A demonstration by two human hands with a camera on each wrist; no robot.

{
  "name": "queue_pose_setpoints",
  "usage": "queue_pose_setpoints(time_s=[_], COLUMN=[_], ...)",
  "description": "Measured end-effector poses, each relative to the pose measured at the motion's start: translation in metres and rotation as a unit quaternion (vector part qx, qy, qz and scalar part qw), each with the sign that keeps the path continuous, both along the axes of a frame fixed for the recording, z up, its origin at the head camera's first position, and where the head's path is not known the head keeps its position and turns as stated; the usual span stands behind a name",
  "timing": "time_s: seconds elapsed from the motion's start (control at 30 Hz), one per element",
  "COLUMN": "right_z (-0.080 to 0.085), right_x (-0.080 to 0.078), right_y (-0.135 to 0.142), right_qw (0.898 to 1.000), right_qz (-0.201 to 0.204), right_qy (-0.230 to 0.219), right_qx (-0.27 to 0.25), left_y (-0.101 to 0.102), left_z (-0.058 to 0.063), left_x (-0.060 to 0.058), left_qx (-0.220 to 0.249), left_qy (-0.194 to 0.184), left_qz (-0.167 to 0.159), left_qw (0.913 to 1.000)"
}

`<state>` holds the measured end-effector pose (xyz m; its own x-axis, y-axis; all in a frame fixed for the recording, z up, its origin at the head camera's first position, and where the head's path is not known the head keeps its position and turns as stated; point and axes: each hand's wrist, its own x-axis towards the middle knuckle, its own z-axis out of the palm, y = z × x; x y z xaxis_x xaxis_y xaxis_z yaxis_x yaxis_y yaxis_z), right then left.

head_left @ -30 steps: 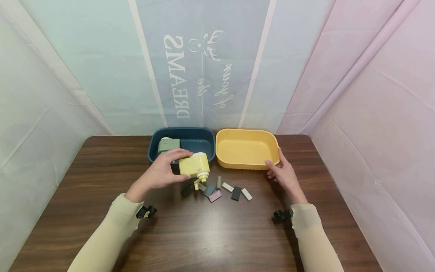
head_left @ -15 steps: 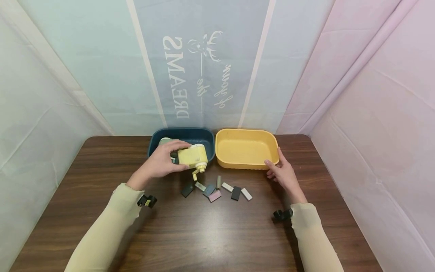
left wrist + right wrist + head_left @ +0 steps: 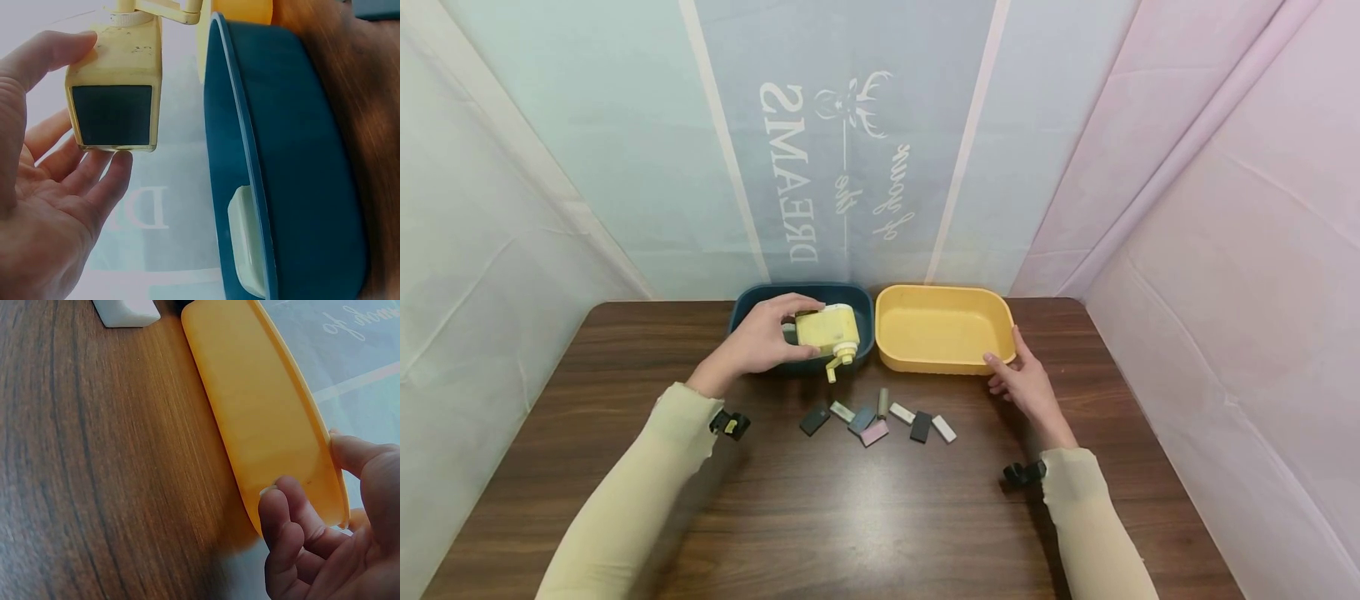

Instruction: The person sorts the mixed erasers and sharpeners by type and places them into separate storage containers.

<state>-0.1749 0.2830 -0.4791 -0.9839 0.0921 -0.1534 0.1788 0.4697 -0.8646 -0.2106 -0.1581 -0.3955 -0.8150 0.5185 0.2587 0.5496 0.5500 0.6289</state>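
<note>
My left hand [image 3: 765,335] pinches a yellow hand-crank pencil sharpener [image 3: 826,330] between thumb and fingers, above the dark blue bin [image 3: 863,333]. The crank [image 3: 832,368] points toward me. Seen from the left wrist, the sharpener [image 3: 115,62] shows a dark window at its end, and a pale green object [image 3: 245,244] lies inside the blue bin [image 3: 294,144]. With thumb at the rim and fingers against the outside, my right hand [image 3: 1028,385] holds the right front corner of the yellow bin [image 3: 940,365]. In the right wrist view, the hand's fingers [image 3: 290,509] are bent by the bin wall.
Several small rectangular blocks lie on the wooden table [image 3: 865,517] in front of the bins, among them a black block [image 3: 921,427], a pink block [image 3: 874,432] and a white block [image 3: 944,428]. Fabric curtains [image 3: 850,167] hang right behind the bins.
My left hand has carried the sharpener away from me, from the blue bin's front edge to over the bin, covering the green object there. The right hand has stayed at the yellow bin.
</note>
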Motion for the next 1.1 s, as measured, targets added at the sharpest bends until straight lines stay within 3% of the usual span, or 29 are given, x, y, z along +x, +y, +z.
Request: queue_pose_setpoints(time_s=[0.67,1.1], right_z=[0.002,0.003], right_x=[0.0,-0.002], right_y=[-0.001,-0.001], right_qw=[1.0,1.0], right_qz=[-0.003,-0.001], right_qy=[-0.007,-0.007], right_qx=[0.009,0.015], left_y=[0.008,0.011], left_z=[0.007,-0.001], left_x=[-0.035,-0.058], left_qx=[-0.043,-0.075], left_qy=[-0.058,-0.073], left_qz=[0.026,0.033], left_qw=[0.9971,0.9939])
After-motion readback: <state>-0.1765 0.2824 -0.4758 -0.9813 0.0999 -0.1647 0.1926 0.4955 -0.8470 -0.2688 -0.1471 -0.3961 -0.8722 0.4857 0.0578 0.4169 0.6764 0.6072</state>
